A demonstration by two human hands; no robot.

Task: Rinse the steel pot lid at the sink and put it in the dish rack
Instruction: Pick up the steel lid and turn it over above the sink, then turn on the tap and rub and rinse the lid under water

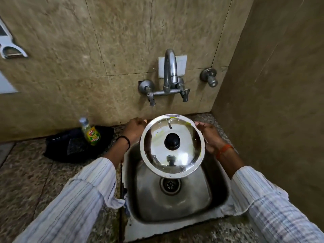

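The steel pot lid (172,146), black knob (172,141) facing up, is held over the far half of the sink (175,204), below the wall tap (169,71). Left hand (135,128) grips its left rim, right hand (209,135) its right rim, fingers curled on the edge. A dish soap bottle (90,132) stands in a black tray (77,144) on the counter's left.

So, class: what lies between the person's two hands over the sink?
In the head view, the steel pot lid with its black knob lies between the left hand and right hand, which grip its opposite edges above the sink.
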